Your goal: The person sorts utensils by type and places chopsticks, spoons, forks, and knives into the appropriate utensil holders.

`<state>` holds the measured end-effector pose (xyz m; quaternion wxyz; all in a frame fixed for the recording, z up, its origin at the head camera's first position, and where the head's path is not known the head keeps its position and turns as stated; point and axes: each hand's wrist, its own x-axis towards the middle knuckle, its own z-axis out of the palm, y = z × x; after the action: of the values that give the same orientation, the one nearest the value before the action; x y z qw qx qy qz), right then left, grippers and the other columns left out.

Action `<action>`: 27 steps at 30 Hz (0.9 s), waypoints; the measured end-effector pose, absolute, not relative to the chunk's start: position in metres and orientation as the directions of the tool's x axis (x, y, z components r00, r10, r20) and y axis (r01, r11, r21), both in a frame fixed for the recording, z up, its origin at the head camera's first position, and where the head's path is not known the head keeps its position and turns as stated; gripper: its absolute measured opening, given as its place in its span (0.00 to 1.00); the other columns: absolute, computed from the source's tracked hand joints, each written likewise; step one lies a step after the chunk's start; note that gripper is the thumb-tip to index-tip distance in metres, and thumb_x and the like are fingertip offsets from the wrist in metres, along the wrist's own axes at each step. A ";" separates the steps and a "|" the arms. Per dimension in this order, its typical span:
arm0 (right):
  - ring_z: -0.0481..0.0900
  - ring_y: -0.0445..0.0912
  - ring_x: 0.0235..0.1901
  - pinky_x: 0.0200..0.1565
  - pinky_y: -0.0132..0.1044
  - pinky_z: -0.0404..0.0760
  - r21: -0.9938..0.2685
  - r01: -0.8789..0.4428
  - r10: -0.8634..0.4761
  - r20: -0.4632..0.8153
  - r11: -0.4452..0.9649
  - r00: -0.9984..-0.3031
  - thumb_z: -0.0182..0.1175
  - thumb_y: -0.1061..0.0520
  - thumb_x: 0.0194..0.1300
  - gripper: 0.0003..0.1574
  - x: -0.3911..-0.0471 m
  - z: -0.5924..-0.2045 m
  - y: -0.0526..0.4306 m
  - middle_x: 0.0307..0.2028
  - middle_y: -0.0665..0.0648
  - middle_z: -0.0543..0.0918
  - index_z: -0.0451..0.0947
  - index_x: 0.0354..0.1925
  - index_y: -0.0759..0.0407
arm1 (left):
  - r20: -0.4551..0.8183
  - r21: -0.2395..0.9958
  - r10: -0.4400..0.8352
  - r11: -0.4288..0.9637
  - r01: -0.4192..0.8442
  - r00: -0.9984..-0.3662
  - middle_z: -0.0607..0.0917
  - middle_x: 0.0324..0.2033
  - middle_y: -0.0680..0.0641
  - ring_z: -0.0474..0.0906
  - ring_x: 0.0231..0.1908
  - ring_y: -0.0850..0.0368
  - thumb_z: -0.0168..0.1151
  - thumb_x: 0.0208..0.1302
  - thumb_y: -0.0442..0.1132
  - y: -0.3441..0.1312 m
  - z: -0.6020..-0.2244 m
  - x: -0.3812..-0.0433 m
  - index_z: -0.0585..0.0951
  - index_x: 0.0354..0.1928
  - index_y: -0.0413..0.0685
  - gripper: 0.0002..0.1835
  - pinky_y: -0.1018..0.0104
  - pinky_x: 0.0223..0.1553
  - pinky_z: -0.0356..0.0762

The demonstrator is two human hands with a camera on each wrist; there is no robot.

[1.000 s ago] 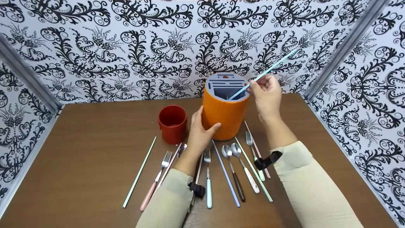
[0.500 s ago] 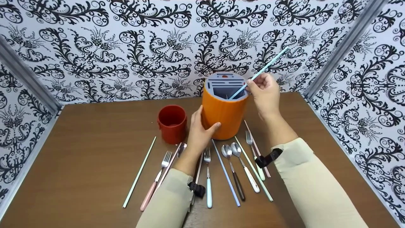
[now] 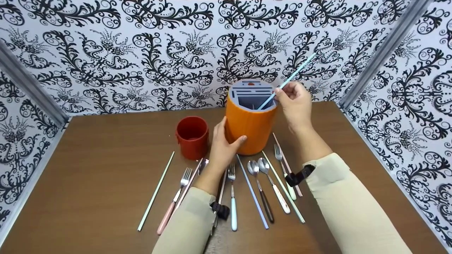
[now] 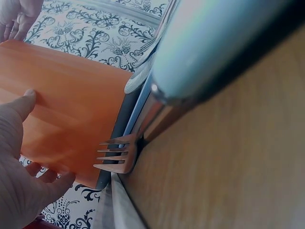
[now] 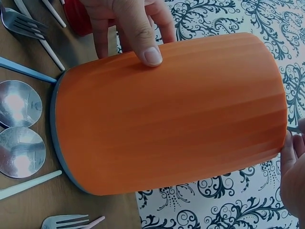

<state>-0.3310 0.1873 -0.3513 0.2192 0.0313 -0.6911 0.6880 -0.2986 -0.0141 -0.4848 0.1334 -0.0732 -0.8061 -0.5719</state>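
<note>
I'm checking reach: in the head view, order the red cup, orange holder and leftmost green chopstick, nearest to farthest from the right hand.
1. Orange holder, immediately left of the hand.
2. Red cup, left of the holder.
3. Leftmost green chopstick, farther left, past the cup.

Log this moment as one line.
left hand: grips orange cylindrical holder; right hand: pinches thin light-blue chopstick; chopstick: slanted, lower end inside holder

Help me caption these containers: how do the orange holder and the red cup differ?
The orange holder is taller than the red cup. The orange holder has a slotted, grey-blue insert; the red cup shows an undivided opening. The left hand grips the orange holder; no hand grips the red cup. Both are rounded and stand on the wooden table.
</note>
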 end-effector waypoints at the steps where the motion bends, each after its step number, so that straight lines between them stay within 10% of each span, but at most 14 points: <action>1: 0.81 0.44 0.37 0.43 0.31 0.86 -0.939 -0.342 0.260 0.342 0.048 -0.903 0.67 0.66 0.67 0.11 -0.331 -0.351 0.188 0.37 0.56 0.79 0.76 0.44 0.70 | 0.303 0.901 -0.034 0.337 0.275 -0.952 0.68 0.74 0.40 0.67 0.73 0.46 0.76 0.61 0.49 -0.014 -0.485 -0.299 0.60 0.80 0.46 0.50 0.53 0.79 0.61; 27: 0.84 0.46 0.34 0.45 0.34 0.88 -0.924 -0.383 0.282 0.372 0.016 -0.885 0.64 0.69 0.68 0.03 -0.322 -0.357 0.196 0.33 0.55 0.83 0.78 0.38 0.65 | 0.248 0.913 -0.040 0.343 0.220 -0.968 0.67 0.75 0.41 0.66 0.74 0.47 0.76 0.62 0.49 -0.013 -0.480 -0.296 0.60 0.81 0.49 0.50 0.53 0.79 0.59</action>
<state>-0.3221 0.1956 -0.3573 0.2373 0.0377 -0.6723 0.7002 -0.2958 -0.0132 -0.4804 0.1138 -0.0556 -0.8116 -0.5703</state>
